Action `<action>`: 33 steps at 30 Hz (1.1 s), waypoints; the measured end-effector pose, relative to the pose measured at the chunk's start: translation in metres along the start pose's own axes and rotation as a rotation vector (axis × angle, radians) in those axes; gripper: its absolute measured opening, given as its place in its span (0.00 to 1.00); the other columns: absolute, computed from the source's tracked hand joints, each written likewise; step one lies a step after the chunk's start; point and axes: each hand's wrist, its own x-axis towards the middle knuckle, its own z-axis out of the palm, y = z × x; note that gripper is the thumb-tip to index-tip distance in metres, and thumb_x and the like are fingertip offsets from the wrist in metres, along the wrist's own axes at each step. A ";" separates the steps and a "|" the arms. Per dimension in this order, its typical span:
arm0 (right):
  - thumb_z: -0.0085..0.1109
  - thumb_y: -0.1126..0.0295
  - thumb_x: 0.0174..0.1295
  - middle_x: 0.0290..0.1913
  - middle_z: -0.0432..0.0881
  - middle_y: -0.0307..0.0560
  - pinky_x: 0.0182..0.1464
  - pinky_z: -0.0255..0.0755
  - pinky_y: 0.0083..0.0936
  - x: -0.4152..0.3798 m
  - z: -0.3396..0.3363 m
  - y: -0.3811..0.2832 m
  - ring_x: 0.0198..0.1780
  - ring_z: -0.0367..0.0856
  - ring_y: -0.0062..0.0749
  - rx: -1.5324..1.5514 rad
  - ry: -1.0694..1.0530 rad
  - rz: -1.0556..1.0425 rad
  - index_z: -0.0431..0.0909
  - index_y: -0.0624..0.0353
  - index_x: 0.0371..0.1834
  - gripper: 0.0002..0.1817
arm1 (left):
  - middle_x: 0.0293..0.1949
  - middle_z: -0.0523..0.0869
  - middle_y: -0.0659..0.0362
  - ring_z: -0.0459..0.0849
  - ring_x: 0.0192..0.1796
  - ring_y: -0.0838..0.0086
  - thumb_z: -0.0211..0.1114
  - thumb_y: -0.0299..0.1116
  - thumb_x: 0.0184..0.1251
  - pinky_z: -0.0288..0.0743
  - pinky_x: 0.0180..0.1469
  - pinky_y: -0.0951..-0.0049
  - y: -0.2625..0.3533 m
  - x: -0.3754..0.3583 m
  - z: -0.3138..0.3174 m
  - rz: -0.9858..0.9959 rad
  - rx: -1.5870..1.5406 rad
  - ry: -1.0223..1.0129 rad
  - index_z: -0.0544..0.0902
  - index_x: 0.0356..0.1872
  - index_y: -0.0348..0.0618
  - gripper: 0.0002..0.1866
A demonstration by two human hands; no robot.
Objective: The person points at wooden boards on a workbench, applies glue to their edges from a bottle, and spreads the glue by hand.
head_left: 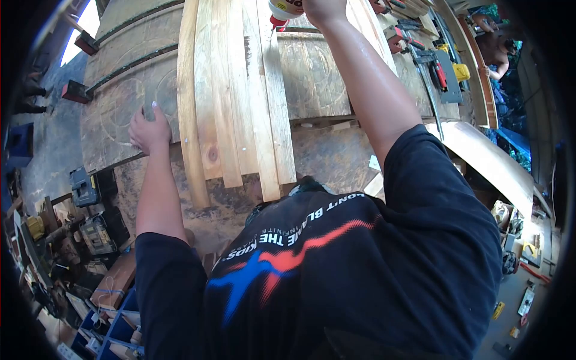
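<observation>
Several long pale wooden slats lie side by side on a worn plywood workbench, their near ends overhanging its edge. My left hand rests flat on the bench top just left of the slats, holding nothing. My right hand reaches far over the slats at the top of the view. It grips a white glue bottle with a red nozzle pointing down at a slat.
Red clamps grip the bench's left edge. Power tools and batteries crowd shelves at lower left. More clamps and tools lie at the bench's far right. Another person sits at upper right beside a curved board.
</observation>
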 end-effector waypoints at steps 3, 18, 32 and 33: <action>0.73 0.77 0.55 0.43 0.89 0.43 0.50 0.80 0.28 -0.019 0.002 -0.020 0.44 0.86 0.29 0.051 -0.013 0.046 0.86 0.62 0.47 0.15 | 0.64 0.82 0.51 0.76 0.68 0.54 0.63 0.59 0.70 0.60 0.75 0.52 -0.015 0.015 0.008 -0.130 -0.312 -0.011 0.82 0.66 0.49 0.31; 0.67 0.79 0.59 0.34 0.88 0.41 0.35 0.79 0.22 -0.086 -0.008 -0.085 0.33 0.86 0.22 0.319 -0.343 0.183 0.85 0.63 0.43 0.09 | 0.68 0.81 0.52 0.82 0.66 0.56 0.73 0.31 0.68 0.79 0.66 0.61 0.239 -0.028 -0.145 0.567 -0.911 -0.917 0.69 0.76 0.45 0.36; 0.66 0.82 0.60 0.23 0.82 0.42 0.21 0.69 0.22 -0.097 -0.006 -0.107 0.21 0.79 0.22 0.362 -0.250 0.126 0.84 0.64 0.38 0.04 | 0.42 0.91 0.55 0.89 0.45 0.72 0.61 0.15 0.64 0.83 0.54 0.67 0.264 -0.021 -0.124 0.746 -1.056 -0.823 0.85 0.48 0.35 0.13; 0.66 0.82 0.61 0.23 0.82 0.41 0.20 0.69 0.22 -0.105 -0.007 -0.108 0.21 0.78 0.22 0.368 -0.229 0.165 0.84 0.64 0.38 0.04 | 0.42 0.91 0.55 0.89 0.45 0.72 0.61 0.14 0.64 0.83 0.53 0.67 0.260 -0.029 -0.127 0.714 -1.034 -0.836 0.85 0.47 0.35 0.13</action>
